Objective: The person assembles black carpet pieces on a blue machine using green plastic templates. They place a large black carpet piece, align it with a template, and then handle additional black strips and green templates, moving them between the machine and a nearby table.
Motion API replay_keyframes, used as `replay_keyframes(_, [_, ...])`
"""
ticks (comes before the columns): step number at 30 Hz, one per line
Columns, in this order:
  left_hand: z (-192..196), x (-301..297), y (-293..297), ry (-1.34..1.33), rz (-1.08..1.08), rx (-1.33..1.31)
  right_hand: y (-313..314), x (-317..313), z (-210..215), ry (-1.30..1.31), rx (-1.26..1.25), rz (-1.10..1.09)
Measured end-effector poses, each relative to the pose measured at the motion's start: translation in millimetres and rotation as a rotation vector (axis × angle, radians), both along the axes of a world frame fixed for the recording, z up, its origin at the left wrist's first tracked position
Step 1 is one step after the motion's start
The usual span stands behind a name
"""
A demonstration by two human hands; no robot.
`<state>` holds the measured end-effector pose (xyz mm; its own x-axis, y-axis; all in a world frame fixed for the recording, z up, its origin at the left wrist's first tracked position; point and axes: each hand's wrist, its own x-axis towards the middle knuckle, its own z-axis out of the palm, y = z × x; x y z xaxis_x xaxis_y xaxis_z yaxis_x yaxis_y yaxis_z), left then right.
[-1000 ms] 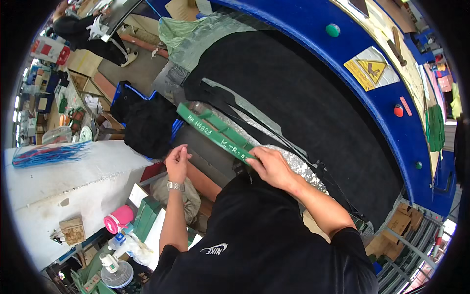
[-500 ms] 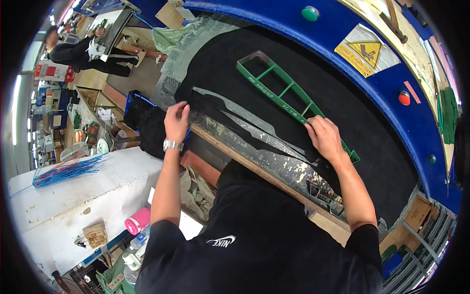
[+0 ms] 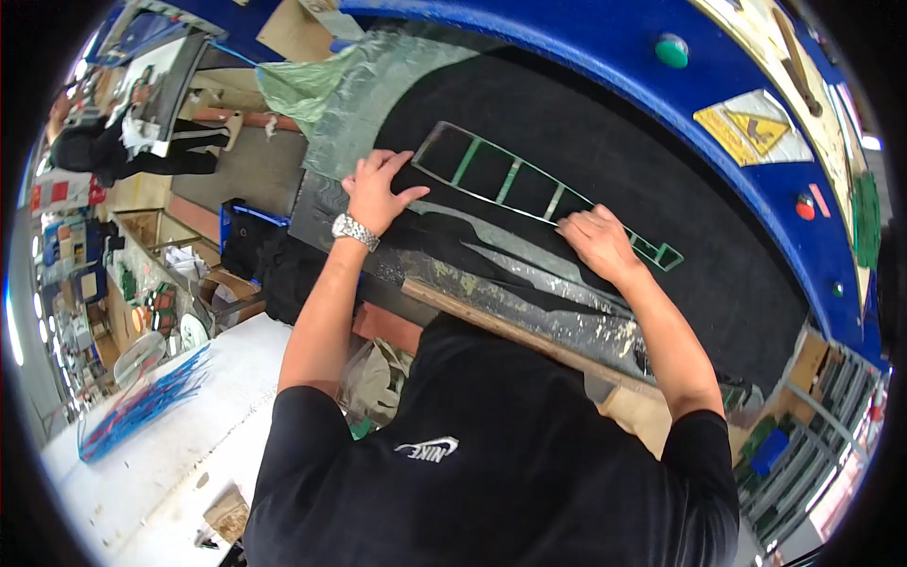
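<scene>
Fingers (image 3: 399,163) spread and thumb out, our left hand (image 3: 375,197) is released just beside one end of a long, narrow, ladder-shaped green frame (image 3: 509,180); we cannot tell whether the fingertips touch it. The curled fingers of our right hand (image 3: 598,242) grasp the frame's near rail toward its other end. The frame lies just beyond and between both sets of fingers, on a broad sheet of black fabric (image 3: 661,189). On our side of the fingers runs a scuffed, paint-speckled grey work surface (image 3: 605,338) edged by a brown wooden strip (image 3: 491,324). Well beyond them curves a blue machine beam (image 3: 586,28) with a round green button (image 3: 672,51).
</scene>
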<state>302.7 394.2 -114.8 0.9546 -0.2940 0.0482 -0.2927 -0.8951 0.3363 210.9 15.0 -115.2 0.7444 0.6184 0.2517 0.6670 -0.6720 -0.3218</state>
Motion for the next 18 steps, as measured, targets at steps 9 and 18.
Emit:
replay_keyframes(9, [-14,6,18,0.024,-0.052,0.020,-16,-49,36,0.012,-0.055,-0.545])
replay_keyframes(18, [5,42,7,0.148,-0.208,0.088,-90,-77,25,0.142,0.007,-0.851])
